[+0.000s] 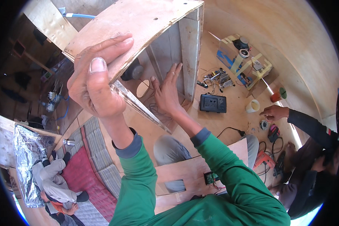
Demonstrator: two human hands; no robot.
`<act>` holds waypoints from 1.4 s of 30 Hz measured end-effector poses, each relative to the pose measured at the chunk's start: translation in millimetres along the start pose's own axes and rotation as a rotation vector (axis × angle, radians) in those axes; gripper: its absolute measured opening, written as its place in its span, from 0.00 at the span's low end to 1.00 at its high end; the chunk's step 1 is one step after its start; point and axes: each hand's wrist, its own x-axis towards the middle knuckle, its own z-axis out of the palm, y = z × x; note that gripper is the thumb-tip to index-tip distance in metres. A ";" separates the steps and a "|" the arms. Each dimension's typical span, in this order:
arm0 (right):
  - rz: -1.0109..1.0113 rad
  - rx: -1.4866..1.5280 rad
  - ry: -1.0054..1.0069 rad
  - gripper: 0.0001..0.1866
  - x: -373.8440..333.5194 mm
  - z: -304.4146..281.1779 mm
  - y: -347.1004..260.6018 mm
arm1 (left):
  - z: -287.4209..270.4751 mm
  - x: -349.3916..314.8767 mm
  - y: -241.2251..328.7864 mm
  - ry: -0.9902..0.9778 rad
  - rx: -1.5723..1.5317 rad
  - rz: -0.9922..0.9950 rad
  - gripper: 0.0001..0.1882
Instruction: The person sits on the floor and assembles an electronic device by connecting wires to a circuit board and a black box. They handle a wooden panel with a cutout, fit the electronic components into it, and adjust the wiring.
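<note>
A large open wooden speaker box (190, 49) stands tilted before me. My left hand (98, 75) is closed over the edge of its top panel, with fingers lying on the panel and the thumb bent near its corner. Inside the box, my right hand (167, 90) reaches in with fingers stretched out, the tips at the inner wall. Between the hands, a black round speaker magnet (133, 71) shows on the inside, beside an oval hole (142, 89) and thin dark wires. Across my legs lies a plywood board (196, 165) with a square cutout and a small circuit board (211, 177).
To the right are a black control box (213, 103), loose electronics (219, 79), a taped clear case (239, 60), a white cup (252, 106) and a red drill (264, 161). A co-worker's hand (275, 112) is close by. Another person (58, 177) sits lower left beside a red mat (84, 175).
</note>
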 end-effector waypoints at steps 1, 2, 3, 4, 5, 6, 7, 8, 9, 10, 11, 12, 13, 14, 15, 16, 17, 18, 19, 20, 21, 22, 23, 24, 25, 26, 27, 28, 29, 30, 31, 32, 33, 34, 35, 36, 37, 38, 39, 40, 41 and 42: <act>0.027 0.045 -0.033 0.50 0.8 0.5 -0.7 | -0.2 0.0 -0.6 -0.001 0.001 0.006 0.27; 0.052 0.090 -0.065 0.50 2.0 0.7 -1.6 | -0.4 0.1 -1.1 -0.001 0.002 0.013 0.27; 0.066 0.137 -0.084 0.49 3.1 0.7 -2.7 | -0.7 0.1 -1.4 -0.002 0.003 0.019 0.27; 0.069 0.127 -0.086 0.48 4.4 1.1 -4.2 | -0.9 0.2 -1.5 -0.006 0.006 0.014 0.27; 0.061 0.118 -0.076 0.47 5.6 1.2 -5.6 | -1.3 0.3 -1.2 -0.012 0.011 0.008 0.27; 0.059 0.113 -0.072 0.47 7.3 1.0 -6.7 | -1.4 0.5 -0.8 -0.016 0.015 0.004 0.27; 0.056 0.106 -0.060 0.46 9.3 0.5 -7.3 | -1.1 0.9 -0.4 -0.011 0.017 0.007 0.27; 0.064 0.102 -0.055 0.45 10.9 -0.2 -7.3 | -0.8 0.8 0.4 -0.008 0.019 0.007 0.27; 0.073 0.108 -0.057 0.45 12.7 -0.7 -6.9 | -0.7 1.0 1.2 -0.004 0.020 0.009 0.27; 0.077 0.096 -0.045 0.44 15.1 -1.3 -5.7 | -0.9 1.2 2.0 -0.005 0.025 -0.001 0.27; 0.083 0.092 -0.040 0.44 16.9 -1.5 -4.0 | -1.3 0.5 3.3 -0.006 0.029 -0.011 0.28; 0.069 0.095 -0.014 0.43 18.9 -1.7 -1.8 | -1.2 -0.1 4.2 -0.009 0.035 -0.026 0.28; 0.073 0.081 -0.024 0.43 20.4 -1.2 0.3 | -1.3 -0.4 4.6 -0.010 0.030 -0.017 0.28; 0.057 0.073 -0.014 0.43 21.8 0.5 1.8 | -1.4 -0.2 4.7 -0.014 0.027 -0.014 0.28; 0.053 0.066 -0.002 0.43 22.7 1.7 3.4 | -1.2 -0.1 4.8 -0.021 0.029 -0.020 0.28; 0.037 0.037 0.009 0.42 22.9 2.9 4.5 | -0.9 0.0 4.9 -0.022 0.027 -0.013 0.28; 0.028 0.009 0.024 0.42 23.2 3.7 5.3 | -0.5 0.7 4.8 -0.023 0.029 -0.010 0.28; 0.050 0.000 0.001 0.42 23.1 3.7 6.0 | -0.1 1.3 4.9 -0.025 0.044 -0.007 0.28; 0.032 0.004 0.017 0.41 22.6 3.6 6.4 | 0.3 1.9 5.1 -0.022 0.025 -0.004 0.28; 0.047 0.025 -0.003 0.40 22.0 2.9 6.9 | 0.7 2.4 5.1 -0.021 0.017 -0.001 0.28; 0.053 0.048 -0.005 0.39 21.5 2.2 7.3 | 0.8 2.6 5.2 -0.028 0.028 0.000 0.28; 0.064 0.041 -0.016 0.38 20.3 2.0 7.7 | 0.5 2.2 5.3 -0.025 0.021 0.001 0.29; 0.061 0.036 -0.005 0.37 19.7 1.7 8.3 | 0.1 2.0 4.6 -0.027 0.032 0.005 0.29; 0.048 0.036 0.026 0.35 18.1 2.4 8.7 | -0.9 1.2 4.0 -0.038 0.054 0.006 0.29; -0.002 0.015 0.049 0.34 16.5 3.9 8.6 | -3.0 0.4 3.0 -0.041 0.057 0.016 0.30; -0.061 -0.006 0.098 0.33 14.7 6.0 8.6 | -5.3 0.2 0.9 -0.052 0.064 0.024 0.30; -0.065 -0.038 0.138 0.32 13.1 7.7 8.8 | -6.6 -0.7 -1.8 -0.070 0.068 0.003 0.30; -0.003 0.030 0.077 0.28 8.9 9.3 8.6 | -8.3 -1.4 -5.1 -0.087 0.076 0.050 0.31; 0.070 0.103 0.013 0.24 2.9 12.1 6.3 | -12.2 -0.9 -8.4 -0.108 0.088 0.073 0.31; 0.106 0.247 -0.178 0.20 -1.0 13.3 4.3 | -16.1 -0.9 -12.3 -0.132 0.104 0.037 0.31; 0.101 0.387 -0.300 0.17 -3.8 10.2 6.0 | -21.4 -2.8 -14.2 -0.189 0.254 0.055 0.32; -0.320 0.071 -0.448 0.15 -2.0 13.0 2.3 | -26.0 -2.7 -18.6 -0.218 0.221 0.014 0.34; -0.324 0.311 -0.478 0.18 -11.0 9.9 0.9 | -25.4 -2.7 -26.7 -0.204 0.152 -0.056 0.37; 0.161 0.872 -0.697 0.21 -14.3 11.8 -6.2 | -29.4 0.8 -33.3 -0.316 0.172 0.101 0.39; -0.060 0.689 -0.700 0.21 -10.5 7.6 -7.1 | -29.1 -1.7 -40.8 -0.354 0.269 0.107 0.37; -0.014 0.722 -0.617 0.21 -10.9 7.1 -12.5 | -30.2 -3.6 -48.6 -0.325 0.219 0.136 0.34; 0.047 0.756 -0.590 0.22 -11.0 6.0 -17.8 | -33.8 -1.3 -57.3 -0.323 0.169 0.154 0.34; 0.106 0.792 -0.561 0.24 -12.1 6.2 -22.5 | -38.6 -2.9 -65.9 -0.301 0.074 0.142 0.33; 0.201 0.813 -0.599 0.27 -12.1 6.6 -27.6 | -41.8 -2.9 -73.1 -0.294 0.000 0.144 0.34; 0.132 0.718 -0.612 0.28 -13.0 5.8 -29.2 | -45.1 -3.0 -79.2 -0.292 -0.042 0.056 0.35; 0.111 0.751 -0.601 0.28 -13.9 5.7 -31.4 | -46.3 -2.0 -83.1 -0.279 -0.062 0.051 0.35; 0.149 0.751 -0.586 0.28 -16.2 5.3 -32.1 | -46.8 -1.5 -84.6 -0.286 -0.087 0.049 0.35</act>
